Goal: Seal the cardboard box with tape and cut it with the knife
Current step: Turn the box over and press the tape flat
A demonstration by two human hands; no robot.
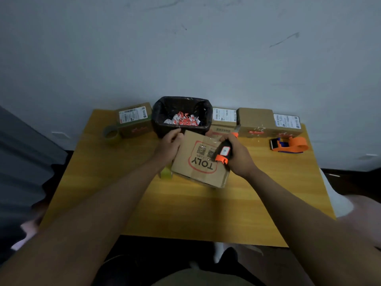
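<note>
A brown cardboard box (198,164) with a red "TOLY" logo lies in the middle of the yellow table (185,213), clear tape across its top. My left hand (170,144) grips the box's far left corner. My right hand (237,155) holds a black and orange utility knife (223,152) over the box's right side, its tip pointing away toward the far edge. The blade itself is hard to make out.
A bin lined with a black bag (182,114) holding red and white scraps stands behind the box. Several labelled parcels (268,122) line the back edge. An orange tape dispenser (288,144) lies at the right, a tape roll (110,134) at the left.
</note>
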